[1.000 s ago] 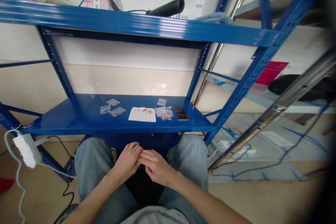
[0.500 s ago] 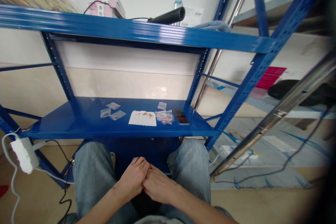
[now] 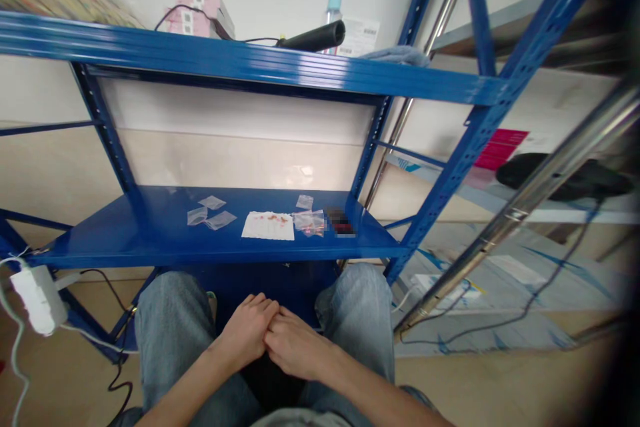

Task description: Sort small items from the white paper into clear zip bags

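Note:
My left hand [image 3: 249, 330] and my right hand [image 3: 296, 341] rest together between my knees, above my lap. Their fingers are closed and meet in the middle, with the palms turned out of sight. No object shows in either hand. Beyond them, on the blue shelf [image 3: 165, 227], lies a sheet of white paper [image 3: 267, 230] with small reddish-brown pieces near its far edge. To its right is a clear plastic bag [image 3: 309, 220] with small pinkish contents, and behind that a small clear bag [image 3: 305, 201]. Several small clear bags [image 3: 221, 221] lie to the paper's left.
A dark, pixelated item [image 3: 341, 221] lies at the shelf's right. The upper shelf beam [image 3: 225, 63] crosses ahead, with pink boxes [image 3: 197, 13], a black tube [image 3: 315, 37] and a spray bottle [image 3: 334, 3] above. A white power adapter [image 3: 39, 300] hangs left; a metal pole [image 3: 500, 220] slants right.
The view has shifted slightly, so the shelf and its contents sit a little further left. My hands stay together, and the things on the shelf have not moved.

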A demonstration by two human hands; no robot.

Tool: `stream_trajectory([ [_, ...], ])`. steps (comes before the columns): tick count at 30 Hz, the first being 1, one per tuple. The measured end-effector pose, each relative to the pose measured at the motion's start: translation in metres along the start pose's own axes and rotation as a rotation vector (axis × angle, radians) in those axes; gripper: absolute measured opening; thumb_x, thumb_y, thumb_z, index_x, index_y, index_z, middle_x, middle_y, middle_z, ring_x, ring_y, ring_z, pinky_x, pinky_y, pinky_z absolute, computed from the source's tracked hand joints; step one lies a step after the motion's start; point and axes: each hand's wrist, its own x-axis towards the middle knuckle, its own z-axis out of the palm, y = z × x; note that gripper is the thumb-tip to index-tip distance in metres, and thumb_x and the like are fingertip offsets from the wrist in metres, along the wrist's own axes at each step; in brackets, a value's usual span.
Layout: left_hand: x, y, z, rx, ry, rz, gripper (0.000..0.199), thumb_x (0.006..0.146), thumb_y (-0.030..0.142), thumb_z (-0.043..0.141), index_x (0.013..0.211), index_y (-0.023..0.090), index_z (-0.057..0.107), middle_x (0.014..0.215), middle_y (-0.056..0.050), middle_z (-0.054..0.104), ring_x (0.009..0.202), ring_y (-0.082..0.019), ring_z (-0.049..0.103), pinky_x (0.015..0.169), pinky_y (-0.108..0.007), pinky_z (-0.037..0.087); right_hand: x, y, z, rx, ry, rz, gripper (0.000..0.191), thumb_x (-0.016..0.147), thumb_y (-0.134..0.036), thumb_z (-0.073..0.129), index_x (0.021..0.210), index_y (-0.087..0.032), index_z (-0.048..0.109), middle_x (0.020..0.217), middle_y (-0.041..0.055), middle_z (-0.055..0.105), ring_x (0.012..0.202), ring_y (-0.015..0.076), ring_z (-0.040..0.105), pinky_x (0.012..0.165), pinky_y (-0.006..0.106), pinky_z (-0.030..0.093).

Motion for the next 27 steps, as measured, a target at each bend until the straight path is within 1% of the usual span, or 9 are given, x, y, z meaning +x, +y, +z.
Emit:
stream_trajectory([
  [4,-0.002,-0.005,-0.010,0.013,0.044,-0.027,0.021,0.076,0.008,0.055,0.093,0.020,0.057,0.093,-0.007,0.068,0.094,-0.026,0.057,0.083,-0.038,0.040,0.001,0.003,-0.010,0.024,0.086,-0.060,0.010,0.090,-0.017,0.059,0.096,-0.016,0.066,0.101,0.0095,0.071,0.104,0.0215,0.060,0.101,0.037,0.043],
  [7,-0.003,-0.017,-0.017,0.021,0.094,-0.090,0.011,0.080,0.012,0.055,0.086,0.021,0.056,0.086,-0.006,0.066,0.090,-0.025,0.058,0.079,-0.035,0.039,0.001,0.008,-0.022,0.081,0.267,-0.086,0.014,0.095,-0.017,0.053,0.101,-0.018,0.066,0.101,0.0076,0.071,0.102,0.0199,0.060,0.095,0.037,0.043],
  [9,0.001,-0.028,-0.021,-0.006,0.141,-0.157,0.006,0.085,0.016,0.054,0.085,0.022,0.057,0.084,-0.005,0.064,0.085,-0.023,0.058,0.076,-0.033,0.039,0.004,0.019,-0.031,0.106,0.397,-0.047,0.015,0.097,-0.018,0.052,0.100,-0.020,0.066,0.097,0.0065,0.072,0.098,0.0198,0.061,0.089,0.037,0.043],
  [12,0.017,-0.043,-0.022,-0.102,0.202,-0.259,0.005,0.087,0.020,0.055,0.088,0.021,0.060,0.085,-0.004,0.064,0.080,-0.020,0.060,0.074,-0.029,0.039,0.020,0.056,-0.043,0.099,0.529,0.110,0.018,0.098,-0.021,0.051,0.091,-0.020,0.067,0.090,0.0058,0.071,0.091,0.0199,0.060,0.085,0.036,0.042],
  [16,0.037,-0.052,-0.012,-0.171,0.208,-0.306,0.006,0.086,0.019,0.058,0.088,0.021,0.063,0.084,-0.004,0.066,0.084,-0.020,0.062,0.075,-0.028,0.040,0.061,0.134,-0.049,0.191,0.662,0.361,0.017,0.097,-0.021,0.051,0.099,-0.020,0.068,0.093,0.0054,0.071,0.086,0.0190,0.063,0.081,0.032,0.046],
  [19,0.036,-0.049,-0.005,-0.143,0.182,-0.271,0.008,0.085,0.017,0.058,0.087,0.022,0.064,0.083,-0.004,0.066,0.083,-0.020,0.061,0.075,-0.028,0.040,0.089,0.187,-0.043,0.223,0.622,0.546,0.017,0.094,-0.018,0.054,0.099,-0.020,0.069,0.092,0.0047,0.074,0.082,0.0183,0.066,0.074,0.027,0.047],
  [21,0.029,-0.047,-0.004,-0.110,0.165,-0.219,0.009,0.085,0.016,0.057,0.085,0.022,0.064,0.081,-0.004,0.066,0.083,-0.021,0.060,0.075,-0.029,0.039,0.101,0.209,-0.037,0.188,0.573,0.656,0.014,0.093,-0.020,0.057,0.094,-0.020,0.070,0.090,0.0045,0.075,0.081,0.0185,0.068,0.072,0.026,0.047],
  [24,0.019,-0.043,-0.010,-0.131,0.189,-0.206,0.008,0.084,0.017,0.058,0.084,0.022,0.063,0.080,-0.003,0.066,0.084,-0.021,0.059,0.076,-0.030,0.039,0.109,0.224,-0.028,0.140,0.544,0.729,0.011,0.092,-0.022,0.060,0.089,-0.021,0.070,0.087,0.0048,0.074,0.081,0.0194,0.068,0.070,0.025,0.046],
  [27,0.015,-0.040,-0.018,-0.211,0.229,-0.232,0.002,0.084,0.023,0.061,0.082,0.023,0.062,0.082,-0.003,0.066,0.082,-0.019,0.059,0.075,-0.029,0.041,0.112,0.227,-0.021,0.104,0.528,0.736,0.010,0.091,-0.023,0.061,0.088,-0.021,0.070,0.086,0.0047,0.073,0.082,0.0196,0.066,0.071,0.025,0.046],
])
